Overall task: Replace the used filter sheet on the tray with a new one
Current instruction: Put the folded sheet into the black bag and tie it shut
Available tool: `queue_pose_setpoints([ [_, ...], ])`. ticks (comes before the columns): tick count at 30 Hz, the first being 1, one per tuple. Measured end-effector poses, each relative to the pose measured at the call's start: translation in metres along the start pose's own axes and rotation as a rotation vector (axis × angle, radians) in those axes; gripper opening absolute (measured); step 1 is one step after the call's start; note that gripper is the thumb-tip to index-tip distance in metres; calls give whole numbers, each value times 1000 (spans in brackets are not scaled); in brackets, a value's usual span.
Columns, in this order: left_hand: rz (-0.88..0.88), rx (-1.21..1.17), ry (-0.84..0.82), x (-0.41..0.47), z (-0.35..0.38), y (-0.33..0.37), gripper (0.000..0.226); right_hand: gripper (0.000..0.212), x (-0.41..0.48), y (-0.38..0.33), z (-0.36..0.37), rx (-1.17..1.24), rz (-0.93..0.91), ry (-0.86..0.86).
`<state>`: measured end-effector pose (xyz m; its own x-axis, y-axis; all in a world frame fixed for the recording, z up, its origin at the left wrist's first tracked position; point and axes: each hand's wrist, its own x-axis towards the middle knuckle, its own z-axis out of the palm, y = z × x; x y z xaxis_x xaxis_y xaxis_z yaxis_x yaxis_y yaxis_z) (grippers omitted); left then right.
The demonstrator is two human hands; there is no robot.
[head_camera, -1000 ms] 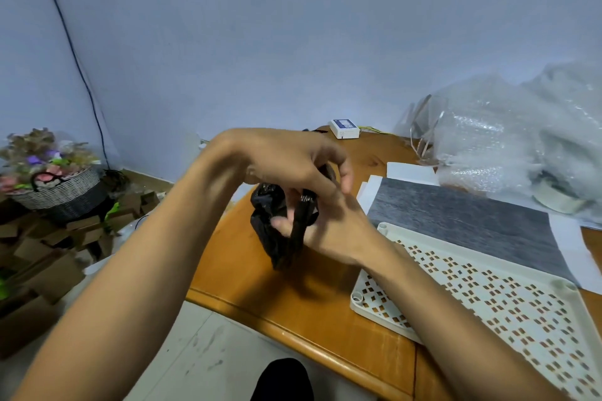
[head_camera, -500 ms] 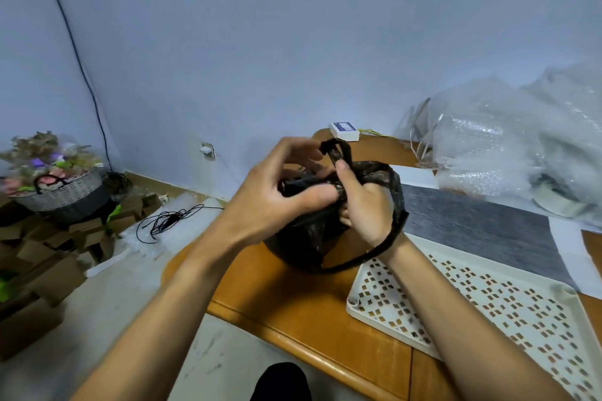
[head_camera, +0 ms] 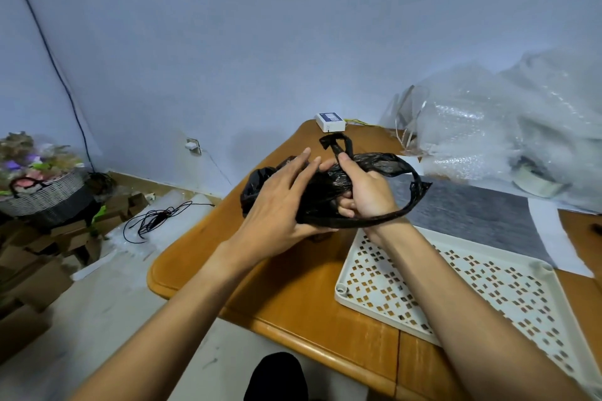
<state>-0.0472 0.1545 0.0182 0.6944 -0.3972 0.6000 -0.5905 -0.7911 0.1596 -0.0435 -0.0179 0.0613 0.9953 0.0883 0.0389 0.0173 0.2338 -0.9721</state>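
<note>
A black plastic bag [head_camera: 378, 164] is held above the wooden table [head_camera: 293, 296], between both hands. My right hand [head_camera: 365, 194] grips the bag's bunched neck, one handle loop hanging around the wrist. My left hand [head_camera: 280, 205] presses against the bag's left side with fingers spread over it. A white perforated tray [head_camera: 456, 286] lies bare on the table to the right. Behind it lies a dark grey filter sheet [head_camera: 472, 212] on white paper.
Bubble wrap [head_camera: 508, 127] is heaped at the back right. A small white box [head_camera: 329, 121] sits at the table's far end. On the floor at left are a black cable [head_camera: 153, 220], cardboard boxes [head_camera: 39, 270] and a flower basket [head_camera: 39, 185].
The bag was a tight bundle between my hands; it has since been pulled open, with a handle loop around my right wrist. My view has turned slightly left and down.
</note>
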Motion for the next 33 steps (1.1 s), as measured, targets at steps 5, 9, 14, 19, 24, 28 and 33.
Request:
queue_pose_setpoints([
  [5, 67, 1, 6, 11, 8, 2, 69, 40, 2, 0, 0, -50, 38, 20],
  [9, 73, 17, -23, 12, 13, 2, 44, 31, 5, -2, -4, -48, -30, -44],
  [14, -261, -260, 105, 9, 9, 3, 21, 8, 15, 13, -20, 147, -45, -105],
  [19, -577, -673, 221, 15, 4, 16, 27, 29, 19, 27, -17, 187, 29, -8],
  [24, -881, -1115, 314, 26, -4, 29, 28, 34, 13, 32, -10, 221, -19, -133],
  [28, -926, -1382, 345, 31, -13, 34, 21, 35, 12, 30, -10, 317, 23, -137],
  [33, -779, -1242, 355, 31, -7, 34, 31, 35, 16, 26, -9, 349, 25, -22],
])
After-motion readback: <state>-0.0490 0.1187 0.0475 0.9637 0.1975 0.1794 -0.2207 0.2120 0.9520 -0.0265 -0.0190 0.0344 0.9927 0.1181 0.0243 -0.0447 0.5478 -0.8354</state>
